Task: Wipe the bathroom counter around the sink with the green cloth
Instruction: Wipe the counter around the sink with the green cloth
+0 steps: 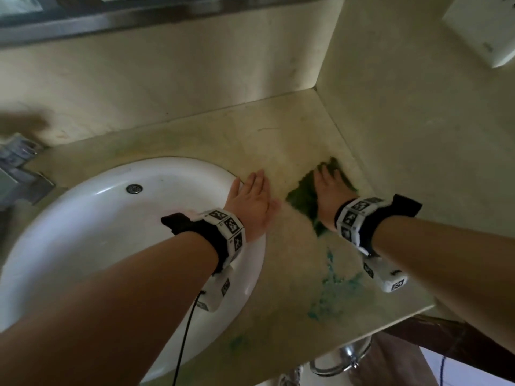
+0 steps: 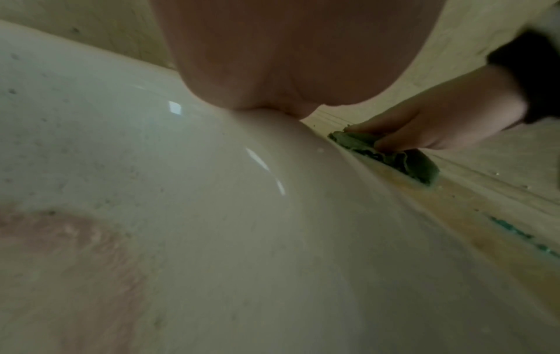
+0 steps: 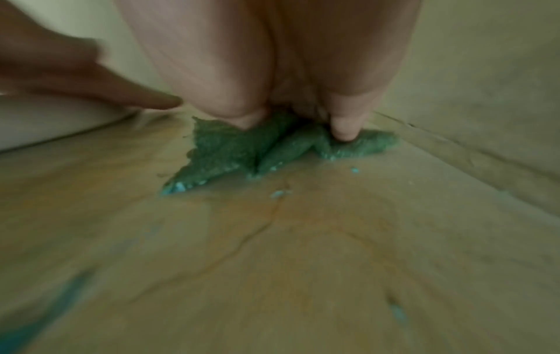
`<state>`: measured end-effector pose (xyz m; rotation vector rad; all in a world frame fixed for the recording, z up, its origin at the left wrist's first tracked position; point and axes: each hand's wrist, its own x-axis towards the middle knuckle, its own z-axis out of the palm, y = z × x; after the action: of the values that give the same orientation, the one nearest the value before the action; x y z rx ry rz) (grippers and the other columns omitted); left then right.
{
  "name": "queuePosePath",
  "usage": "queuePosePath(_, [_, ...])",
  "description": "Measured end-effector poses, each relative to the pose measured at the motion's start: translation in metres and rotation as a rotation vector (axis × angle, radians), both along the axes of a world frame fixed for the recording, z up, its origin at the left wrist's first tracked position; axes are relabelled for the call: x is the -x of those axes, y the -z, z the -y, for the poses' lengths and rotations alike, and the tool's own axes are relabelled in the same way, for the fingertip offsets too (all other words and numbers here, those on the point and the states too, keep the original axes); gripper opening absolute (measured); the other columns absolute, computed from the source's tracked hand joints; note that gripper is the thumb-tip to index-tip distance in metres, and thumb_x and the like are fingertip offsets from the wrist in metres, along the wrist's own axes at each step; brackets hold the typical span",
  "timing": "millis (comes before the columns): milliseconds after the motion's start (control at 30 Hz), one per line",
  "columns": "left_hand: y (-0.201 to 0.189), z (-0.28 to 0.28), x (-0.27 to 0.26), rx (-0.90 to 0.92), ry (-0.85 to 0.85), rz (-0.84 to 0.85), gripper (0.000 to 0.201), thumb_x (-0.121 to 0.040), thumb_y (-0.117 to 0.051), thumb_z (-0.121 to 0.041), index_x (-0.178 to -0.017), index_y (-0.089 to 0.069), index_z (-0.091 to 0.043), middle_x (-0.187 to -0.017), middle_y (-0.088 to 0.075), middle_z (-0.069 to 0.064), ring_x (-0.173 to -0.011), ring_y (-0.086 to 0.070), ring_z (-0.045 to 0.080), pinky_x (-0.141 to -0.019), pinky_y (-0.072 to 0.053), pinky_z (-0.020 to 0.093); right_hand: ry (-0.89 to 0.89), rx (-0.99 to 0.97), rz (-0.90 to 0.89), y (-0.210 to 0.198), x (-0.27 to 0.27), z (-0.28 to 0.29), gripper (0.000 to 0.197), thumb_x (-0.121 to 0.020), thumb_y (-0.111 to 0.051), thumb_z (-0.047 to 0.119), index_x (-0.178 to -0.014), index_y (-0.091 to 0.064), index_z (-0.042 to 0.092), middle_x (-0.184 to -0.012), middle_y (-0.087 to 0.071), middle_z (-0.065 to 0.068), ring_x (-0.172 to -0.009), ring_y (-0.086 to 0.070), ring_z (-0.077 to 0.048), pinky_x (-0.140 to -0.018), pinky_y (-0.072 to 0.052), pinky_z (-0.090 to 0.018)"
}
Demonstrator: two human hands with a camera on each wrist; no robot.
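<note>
My right hand (image 1: 328, 188) presses flat on the green cloth (image 1: 302, 197), which lies bunched on the beige counter (image 1: 273, 135) close to the right side wall. The right wrist view shows the thumb and little finger pushing the cloth (image 3: 236, 148) down under the right hand (image 3: 272, 59). My left hand (image 1: 250, 196) rests flat with straight fingers across the right rim of the white sink (image 1: 83, 224) and holds nothing. In the left wrist view, the right hand (image 2: 439, 115) covers the cloth (image 2: 409, 165) beyond the sink (image 2: 212, 215).
Blue-green smears (image 1: 331, 288) mark the counter in front of the cloth, near its front edge. A side wall (image 1: 418, 135) bounds the counter on the right. A chrome faucet (image 1: 16, 168) stands at the far left. A white box (image 1: 482, 29) hangs on the wall at upper right.
</note>
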<state>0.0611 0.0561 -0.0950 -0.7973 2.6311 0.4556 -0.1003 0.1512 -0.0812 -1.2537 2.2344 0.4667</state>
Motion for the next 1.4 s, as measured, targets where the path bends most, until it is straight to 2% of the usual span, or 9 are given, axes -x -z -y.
queuePosePath(200, [0.000,0.001,-0.001,-0.047,-0.024,-0.035,0.064,-0.100,-0.006,-0.046,-0.152,0.004,-0.009,-0.160,0.014,0.008,-0.148,0.011,0.019,-0.117,0.012,0.039,0.107,0.036,-0.021,-0.004,0.036,0.042,0.085,-0.091,-0.048,0.007,-0.150,0.014,0.009,-0.159,0.016,-0.008,-0.147,0.009,-0.034,-0.120,-0.006,-0.040])
queuePosePath(400, [0.004,0.002,-0.001,-0.060,-0.043,-0.061,0.064,-0.101,-0.009,-0.045,-0.152,0.005,-0.009,-0.160,0.012,0.006,-0.148,0.011,0.018,-0.116,0.012,0.038,-0.378,0.087,0.007,0.001,0.012,0.087,0.089,-0.089,-0.053,0.009,-0.151,0.010,0.014,-0.159,0.017,-0.004,-0.147,0.010,-0.031,-0.120,-0.008,-0.039])
queuePosePath(600, [0.002,0.000,0.002,-0.085,-0.098,-0.054,0.064,-0.100,-0.007,-0.045,-0.152,0.003,-0.009,-0.161,0.009,0.006,-0.148,0.008,0.018,-0.118,0.009,0.039,-0.698,0.090,0.017,0.005,-0.043,0.029,0.075,-0.095,-0.046,0.031,-0.152,-0.001,0.009,-0.160,0.004,-0.012,-0.148,0.010,-0.028,-0.122,0.005,-0.041])
queuePosePath(800, [-0.001,-0.006,0.000,0.000,-0.008,0.074,0.068,-0.099,-0.009,-0.047,-0.152,0.000,-0.005,-0.161,0.004,0.011,-0.148,0.007,0.025,-0.119,0.005,0.043,-0.551,0.089,0.074,-0.007,-0.102,-0.052,0.070,-0.099,-0.040,0.022,-0.150,0.003,0.002,-0.159,0.003,-0.016,-0.147,0.005,-0.035,-0.116,0.008,-0.034])
queuePosePath(933, [-0.004,-0.025,-0.011,0.030,0.053,0.117,0.069,-0.099,-0.010,-0.048,-0.152,-0.003,-0.004,-0.161,0.001,0.011,-0.148,0.007,0.026,-0.119,0.003,0.046,-0.739,0.112,0.113,-0.006,-0.149,-0.106,0.061,-0.095,-0.035,0.023,-0.149,-0.017,0.000,-0.157,-0.017,-0.021,-0.146,-0.014,-0.035,-0.113,0.008,-0.041])
queuePosePath(1033, [-0.006,-0.041,-0.013,0.018,0.047,0.126,0.069,-0.099,-0.010,-0.048,-0.152,-0.003,-0.004,-0.161,0.001,0.010,-0.148,0.009,0.025,-0.119,0.005,0.046,-0.765,-0.004,0.183,-0.011,-0.171,-0.123,0.069,-0.097,-0.039,0.025,-0.151,-0.001,0.004,-0.160,0.000,-0.016,-0.147,0.002,-0.033,-0.111,0.015,-0.037])
queuePosePath(1167, [-0.001,-0.044,-0.010,-0.005,-0.043,0.049,0.065,-0.101,-0.012,-0.045,-0.152,-0.009,-0.006,-0.161,-0.004,0.008,-0.148,0.006,0.022,-0.118,0.005,0.043,-0.691,0.016,0.135,-0.007,-0.129,-0.098,0.073,-0.095,-0.045,0.029,-0.151,-0.003,0.008,-0.160,-0.004,-0.013,-0.147,-0.002,-0.032,-0.120,0.000,-0.040])
queuePosePath(1267, [-0.003,-0.043,-0.011,-0.026,-0.025,0.068,0.064,-0.101,-0.009,-0.043,-0.152,-0.005,-0.005,-0.161,0.000,0.009,-0.148,0.007,0.023,-0.119,0.006,0.042,-0.600,0.092,0.119,-0.020,-0.094,-0.066,0.067,-0.095,-0.044,0.018,-0.151,-0.008,0.008,-0.160,-0.008,-0.010,-0.148,-0.002,-0.027,-0.118,0.000,-0.032])
queuePosePath(1400, [-0.008,-0.046,-0.011,-0.004,-0.011,0.084,0.063,-0.101,-0.007,-0.042,-0.152,-0.004,-0.005,-0.161,0.002,0.011,-0.148,0.009,0.024,-0.119,0.006,0.042,-0.570,0.027,0.078,-0.014,-0.060,-0.046,0.070,-0.096,-0.043,0.014,-0.152,-0.001,0.011,-0.161,0.004,-0.007,-0.148,0.005,-0.027,-0.120,0.001,-0.037])
